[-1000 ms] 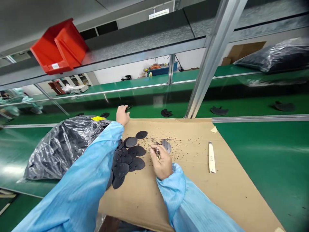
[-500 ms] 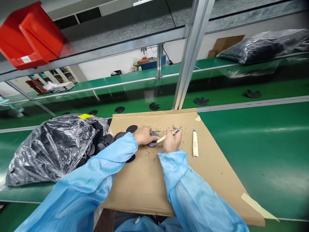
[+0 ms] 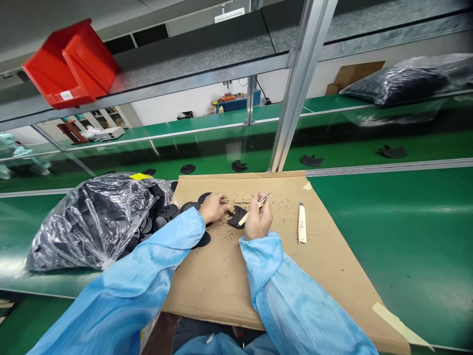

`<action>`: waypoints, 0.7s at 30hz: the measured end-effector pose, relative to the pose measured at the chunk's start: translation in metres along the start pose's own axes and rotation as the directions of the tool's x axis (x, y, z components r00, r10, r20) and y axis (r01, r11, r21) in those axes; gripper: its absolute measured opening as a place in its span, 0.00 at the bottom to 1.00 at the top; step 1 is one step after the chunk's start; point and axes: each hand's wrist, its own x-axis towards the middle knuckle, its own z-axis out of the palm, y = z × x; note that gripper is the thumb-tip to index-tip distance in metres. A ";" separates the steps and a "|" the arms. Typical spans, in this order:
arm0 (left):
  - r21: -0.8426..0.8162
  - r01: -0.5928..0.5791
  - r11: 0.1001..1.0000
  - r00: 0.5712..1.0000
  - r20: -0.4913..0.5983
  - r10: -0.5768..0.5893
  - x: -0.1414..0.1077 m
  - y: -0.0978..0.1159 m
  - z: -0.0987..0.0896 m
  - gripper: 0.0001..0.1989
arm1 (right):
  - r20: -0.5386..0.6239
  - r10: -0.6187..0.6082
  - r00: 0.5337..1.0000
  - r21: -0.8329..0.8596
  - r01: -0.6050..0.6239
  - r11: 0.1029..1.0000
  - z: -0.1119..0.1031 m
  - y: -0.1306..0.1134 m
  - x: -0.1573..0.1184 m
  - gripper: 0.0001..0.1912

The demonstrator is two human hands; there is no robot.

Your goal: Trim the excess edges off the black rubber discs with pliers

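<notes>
My left hand (image 3: pixel 215 207) is at the left of a dark, notched piece (image 3: pixel 237 217), its thumb and forefinger slightly apart with nothing clearly between them. A closed grip of my right hand (image 3: pixel 258 220) holds a cream-handled tool (image 3: pixel 244 220) with a metal tip pointing up and right. Its cream end lies over the dark piece's right side. Black round discs (image 3: pixel 190 206) lie beside and partly behind my left hand. Small black specks are scattered around both hands on the brown cardboard (image 3: pixel 218 281).
A clear plastic bag (image 3: pixel 84 222) spills black discs on the left. A cream utility knife (image 3: pixel 302 224) lies right of my right hand. Notched black pieces (image 3: pixel 311 160) rest on the green strip behind the cardboard. A metal post (image 3: pixel 301 88) rises there; a red bin (image 3: pixel 74 66) sits above left.
My left hand has drawn left off the dark piece, uncovering its notched shape. My right hand has shifted slightly left, still holding the tool. The view has tilted slightly.
</notes>
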 end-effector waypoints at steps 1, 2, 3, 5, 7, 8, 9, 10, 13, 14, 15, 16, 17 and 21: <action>0.042 0.028 0.999 0.999 -0.018 -0.027 0.006 -0.003 -0.005 0.18 | 0.019 -0.024 1.000 0.010 0.024 1.000 0.000 -0.001 -0.003 0.26; 0.083 0.059 0.995 0.998 -0.032 -0.056 0.013 -0.006 -0.011 0.18 | 0.034 -0.048 0.998 0.015 0.047 0.999 0.000 -0.001 -0.005 0.26; 0.123 0.088 0.989 0.996 -0.041 -0.084 0.019 -0.010 -0.017 0.18 | 0.044 -0.069 0.997 0.016 0.068 0.998 0.000 -0.001 -0.007 0.26; 0.204 0.143 0.969 0.990 -0.037 -0.138 0.030 -0.016 -0.029 0.20 | 0.061 -0.102 0.993 -0.009 0.103 0.995 -0.001 0.000 -0.008 0.25; 0.284 0.188 0.940 0.981 -0.012 -0.193 0.035 -0.021 -0.038 0.23 | 0.086 -0.123 0.989 -0.049 0.127 0.991 -0.002 0.000 -0.009 0.24; 0.315 0.202 0.927 0.977 0.002 -0.213 0.037 -0.023 -0.040 0.24 | 0.099 -0.129 0.987 -0.062 0.135 0.989 -0.002 -0.001 -0.009 0.24; 0.338 0.208 0.918 0.974 0.014 -0.226 0.037 -0.025 -0.042 0.24 | 0.114 -0.137 0.984 -0.072 0.146 0.987 -0.002 -0.002 -0.009 0.24; 0.353 0.210 0.912 0.972 0.023 -0.232 0.037 -0.027 -0.042 0.24 | 0.129 -0.151 0.980 -0.079 0.162 0.984 -0.002 -0.003 -0.010 0.24; 0.355 0.208 0.912 0.972 0.028 -0.232 0.034 -0.029 -0.040 0.24 | 0.187 -0.205 0.961 -0.105 0.227 0.968 -0.003 -0.008 -0.012 0.23; 0.345 0.208 0.915 0.973 0.025 -0.230 0.031 -0.030 -0.039 0.24 | 0.209 -0.220 0.953 -0.114 0.247 0.962 -0.003 -0.009 -0.013 0.23; 0.338 0.206 0.918 0.974 0.018 -0.225 0.028 -0.030 -0.039 0.24 | 0.230 -0.230 0.945 -0.121 0.263 0.957 -0.004 -0.010 -0.013 0.23; 0.325 0.199 0.925 0.977 0.004 -0.212 0.025 -0.030 -0.040 0.24 | 0.247 -0.236 0.940 -0.126 0.273 0.954 -0.004 -0.011 -0.013 0.24; 0.299 0.185 0.936 0.982 -0.021 -0.187 0.020 -0.030 -0.040 0.22 | 0.262 -0.241 0.934 -0.131 0.282 0.951 -0.004 -0.011 -0.013 0.24; -0.134 0.118 0.984 0.978 -0.158 -0.139 -0.011 -0.024 -0.046 0.20 | 0.320 -0.248 0.914 -0.137 0.304 0.943 -0.003 -0.010 -0.014 0.25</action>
